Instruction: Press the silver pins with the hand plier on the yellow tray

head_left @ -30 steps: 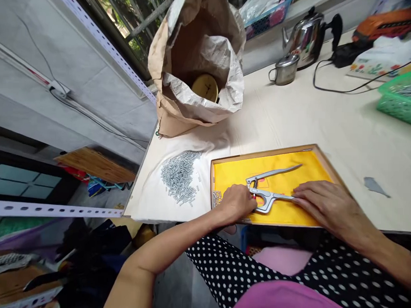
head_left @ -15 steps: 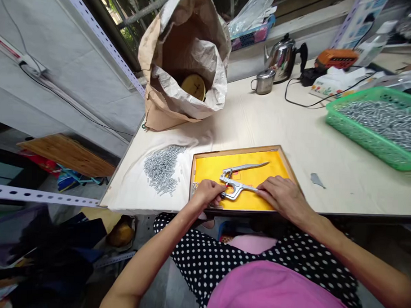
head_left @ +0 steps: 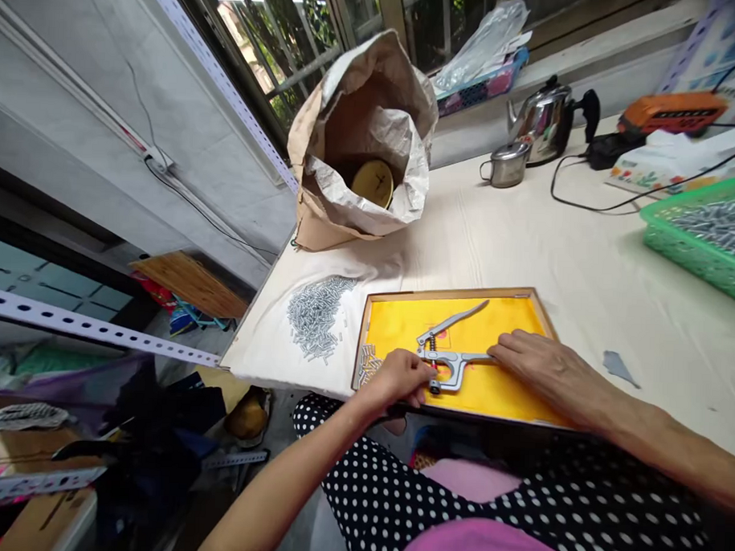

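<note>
Silver snap pliers with a coil spring lie over the yellow lining of a shallow tray. Their upper handle is raised, spread from the lower one. My right hand has its fingers closed around the end of the lower handle. At the jaw end, the fingers of my left hand are pinched together, close to a small red part and the dark jaw tip. Whatever sits between those fingertips is hidden. Small metal pieces lie in the tray's left corner, beside my left hand.
A heap of small metal pins lies left of the tray. Behind it stands an open paper sack with a round yellowish thing inside. A green basket of metal pieces, a metal cup and a kettle are farther right.
The view has swung, so everything sits farther right and lower. The pliers' upper handle now stands at a steeper angle, wider apart from the lower one. Both hands stay at the pliers.
</note>
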Tool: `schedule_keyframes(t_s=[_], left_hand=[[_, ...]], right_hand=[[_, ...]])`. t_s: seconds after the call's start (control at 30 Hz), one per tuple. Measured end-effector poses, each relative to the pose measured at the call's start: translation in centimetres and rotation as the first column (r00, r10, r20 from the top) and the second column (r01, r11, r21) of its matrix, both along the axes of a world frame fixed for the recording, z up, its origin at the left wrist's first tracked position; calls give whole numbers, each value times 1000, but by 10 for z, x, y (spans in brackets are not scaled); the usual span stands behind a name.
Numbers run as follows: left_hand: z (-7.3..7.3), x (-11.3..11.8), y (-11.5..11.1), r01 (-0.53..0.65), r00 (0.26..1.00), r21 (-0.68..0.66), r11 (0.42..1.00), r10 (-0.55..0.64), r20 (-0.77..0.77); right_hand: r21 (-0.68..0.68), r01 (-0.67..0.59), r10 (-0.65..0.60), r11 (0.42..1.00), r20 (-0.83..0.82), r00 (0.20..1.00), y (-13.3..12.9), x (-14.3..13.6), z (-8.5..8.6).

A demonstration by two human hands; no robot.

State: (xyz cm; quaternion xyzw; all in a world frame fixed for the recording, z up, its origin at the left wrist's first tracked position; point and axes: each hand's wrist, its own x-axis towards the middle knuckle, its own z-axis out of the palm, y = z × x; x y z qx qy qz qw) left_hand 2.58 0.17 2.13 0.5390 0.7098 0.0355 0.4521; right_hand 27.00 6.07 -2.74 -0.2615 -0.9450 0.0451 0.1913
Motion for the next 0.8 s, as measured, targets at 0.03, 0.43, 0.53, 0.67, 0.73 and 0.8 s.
schedule_keyframes(t_s=[0.03, 0.43, 0.53, 0.67, 0.73, 0.8], left_hand=[[1, 3, -3, 68, 991, 104, 992, -56, -120], [1, 8, 1, 19, 990, 127, 992, -1, -143], [6, 27, -6, 307, 838, 190, 932, -171, -518], [17, 23, -8, 503, 618, -9, 864, -367, -695], [23, 6, -6, 493, 583, -38, 869, -363, -727], [26, -12, -8, 433, 584, -20, 901, -297, -756]], right_hand=[[9, -22, 22, 1000, 5, 1000, 2, 0, 1], [-90, 94, -73, 992, 216, 974, -3, -16, 5], [-8, 77, -71, 997, 286, 956, -6, -25, 9], [34, 41, -49, 999, 279, 959, -3, -19, 13], [12, 38, -40, 999, 252, 967, -2, -10, 10], [-14, 53, -48, 999, 234, 971, -1, -1, 1]])
